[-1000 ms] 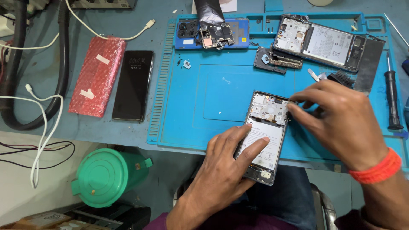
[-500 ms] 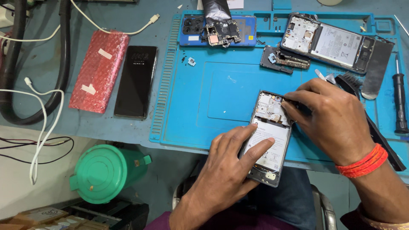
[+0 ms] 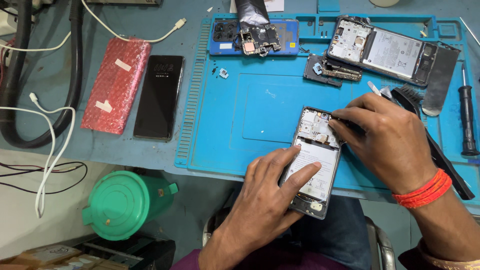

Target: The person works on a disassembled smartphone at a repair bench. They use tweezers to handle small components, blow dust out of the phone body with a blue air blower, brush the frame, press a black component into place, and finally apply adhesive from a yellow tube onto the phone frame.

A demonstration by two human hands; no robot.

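Note:
An opened phone (image 3: 314, 150) with its back off lies on the near edge of the blue work mat (image 3: 260, 110), showing a white battery and a circuit board. My left hand (image 3: 270, 195) rests flat on the battery and grips the phone's lower half. My right hand (image 3: 387, 142) presses its fingertips on the board at the phone's upper right; a thin tool may be pinched there, but I cannot make it out. A red thread band sits on that wrist.
A second opened phone (image 3: 395, 50) lies at the back right, a blue phone back with loose boards (image 3: 255, 37) at the back middle. Black brush (image 3: 425, 135) and screwdriver (image 3: 466, 120) lie right. Left of the mat: black phone (image 3: 160, 97), red bubble-wrapped parcel (image 3: 116, 85), cables, green lidded jug (image 3: 125, 202).
The view has shifted slightly. Both hands stay on the opened phone, the right fingertips working a little lower over the board.

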